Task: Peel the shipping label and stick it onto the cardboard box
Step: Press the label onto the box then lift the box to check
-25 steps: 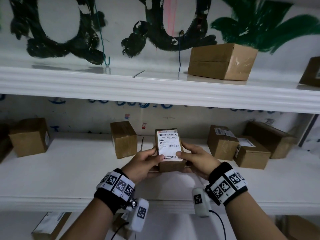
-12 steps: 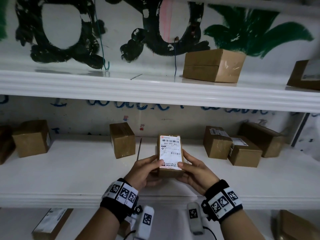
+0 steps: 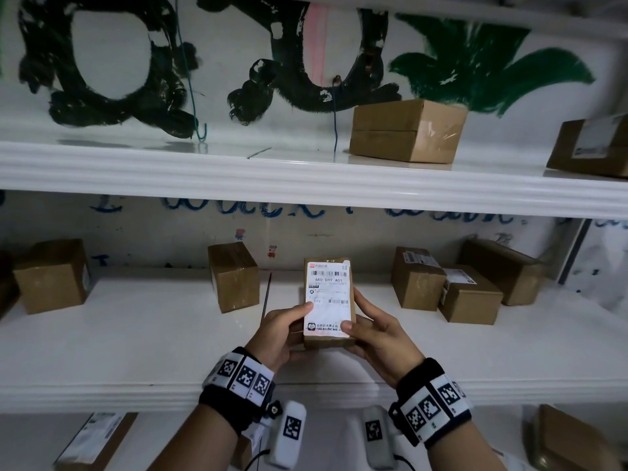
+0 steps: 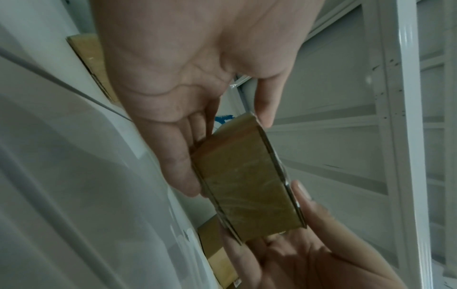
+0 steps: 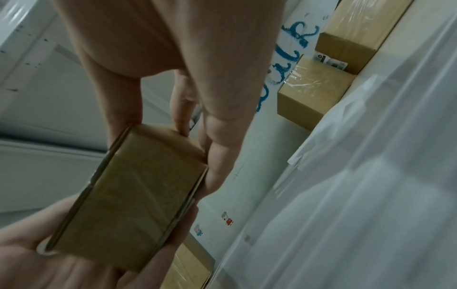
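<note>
Left hand (image 3: 282, 329) and right hand (image 3: 377, 331) both grip a small box (image 3: 328, 339) above the shelf (image 3: 136, 334), thumbs pressing the label (image 3: 328, 297) lying flat on top. The box's long axis runs near to far, centred between both hands.

A brown box (image 3: 328, 339) is covered by a white label (image 3: 328, 297) printed with black barcodes; black-and-white checked wristbands (image 3: 243, 373) are worn.

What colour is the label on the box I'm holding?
White with black print on the shipping label; clearest in the head view.
</note>
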### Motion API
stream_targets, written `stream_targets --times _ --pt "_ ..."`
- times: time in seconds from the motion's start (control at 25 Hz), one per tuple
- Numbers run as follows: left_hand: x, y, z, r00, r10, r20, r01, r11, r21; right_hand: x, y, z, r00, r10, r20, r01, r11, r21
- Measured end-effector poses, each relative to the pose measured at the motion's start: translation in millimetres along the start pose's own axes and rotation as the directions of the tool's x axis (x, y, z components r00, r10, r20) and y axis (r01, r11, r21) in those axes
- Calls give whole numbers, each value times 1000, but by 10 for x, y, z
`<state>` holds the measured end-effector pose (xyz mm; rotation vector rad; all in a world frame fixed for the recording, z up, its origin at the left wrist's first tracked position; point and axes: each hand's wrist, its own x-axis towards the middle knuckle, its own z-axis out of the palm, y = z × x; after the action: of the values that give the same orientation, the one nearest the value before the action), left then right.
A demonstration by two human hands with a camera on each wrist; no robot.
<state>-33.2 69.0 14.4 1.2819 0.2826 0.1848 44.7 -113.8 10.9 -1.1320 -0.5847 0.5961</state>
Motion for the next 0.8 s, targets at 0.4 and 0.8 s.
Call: stream_targets --times 0.4,0.8 --pt "-91 12 54 994 113 -15 -112 992 60 -135 -85 47 998 -48 -41 47 999 -15" --pt "-154 -78 14 986 152 70 -160 978 131 -85 -147 85 981 -61 -185 55 998 -35"
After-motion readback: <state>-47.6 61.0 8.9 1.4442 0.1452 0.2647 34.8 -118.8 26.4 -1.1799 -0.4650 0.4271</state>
